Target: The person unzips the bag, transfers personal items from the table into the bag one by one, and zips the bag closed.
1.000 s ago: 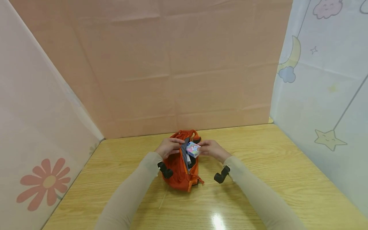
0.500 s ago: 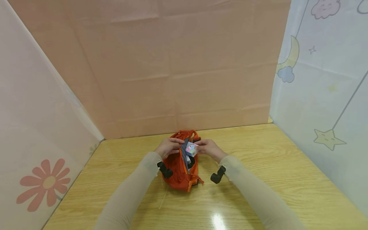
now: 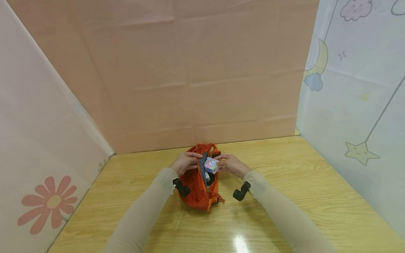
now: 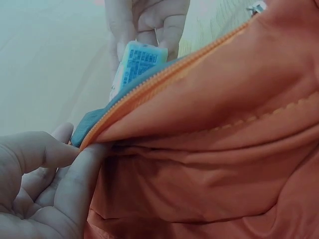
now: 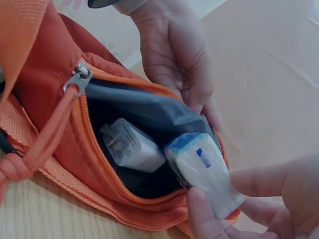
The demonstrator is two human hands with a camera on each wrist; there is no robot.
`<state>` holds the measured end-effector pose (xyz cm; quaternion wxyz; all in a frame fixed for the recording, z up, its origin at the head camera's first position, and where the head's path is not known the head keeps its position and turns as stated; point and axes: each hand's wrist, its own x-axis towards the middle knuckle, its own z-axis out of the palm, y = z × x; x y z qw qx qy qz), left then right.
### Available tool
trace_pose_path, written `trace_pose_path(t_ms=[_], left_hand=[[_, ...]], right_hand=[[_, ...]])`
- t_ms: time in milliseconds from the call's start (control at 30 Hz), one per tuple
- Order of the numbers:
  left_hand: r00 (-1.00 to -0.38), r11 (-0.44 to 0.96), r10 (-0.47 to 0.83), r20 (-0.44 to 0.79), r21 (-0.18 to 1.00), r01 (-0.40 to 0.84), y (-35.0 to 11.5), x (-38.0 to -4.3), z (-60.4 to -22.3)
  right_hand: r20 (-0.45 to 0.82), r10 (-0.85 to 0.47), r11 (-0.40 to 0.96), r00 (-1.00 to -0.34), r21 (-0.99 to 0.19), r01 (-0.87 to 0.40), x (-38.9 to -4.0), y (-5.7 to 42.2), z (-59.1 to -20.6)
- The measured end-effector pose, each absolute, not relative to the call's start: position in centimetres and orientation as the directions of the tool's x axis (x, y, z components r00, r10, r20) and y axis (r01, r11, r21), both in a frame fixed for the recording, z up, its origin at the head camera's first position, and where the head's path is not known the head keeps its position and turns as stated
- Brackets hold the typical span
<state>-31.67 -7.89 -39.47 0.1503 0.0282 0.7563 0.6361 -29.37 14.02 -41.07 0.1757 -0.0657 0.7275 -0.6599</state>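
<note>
An orange-red backpack (image 3: pixel 194 191) lies on the wooden table with its zipped pocket gaping. My left hand (image 3: pixel 185 162) pinches the far-left edge of that opening and draws the grey lining outward. Between the right hand's (image 3: pixel 232 165) thumb and fingers is a small, cartoon-printed tissue pack (image 3: pixel 211 165), tilted at the pocket's mouth. In the right wrist view, the front end of the tissue pack (image 5: pixel 202 164) overlaps the opening, beside a white plug-in charger (image 5: pixel 135 149) lying inside with its metal prongs showing. The pocket's deeper interior is dark.
The zipper pull (image 5: pixel 77 79) with its orange cord sits at the pocket's near end. A pale cord (image 3: pixel 179 219) trails on the table (image 3: pixel 272 211) in front of the backpack. A pink-orange sheet (image 3: pixel 190 88) stands close behind; printed white sheets flank both sides.
The right hand has shifted slightly left with the tissue pack, bringing it a little closer over the pocket. The left hand keeps its hold on the pocket edge.
</note>
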Motion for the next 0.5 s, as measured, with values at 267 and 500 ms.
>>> trace_pose_path(t_ms=[267,500], left_hand=[[-0.952,0.208,0.238,-0.194,0.967,-0.145,-7.96,-31.68,-39.38],[-0.948,0.195,0.245,-0.205,0.968,-0.159,-7.95,-31.68,-39.27]], right_hand=[[-0.198,-0.338,0.111,-0.92,-0.979,0.17,-30.05,14.24,-41.44],[-0.191,-0.32,0.11,-0.928,-0.98,0.164,-30.4,13.83,-41.78]])
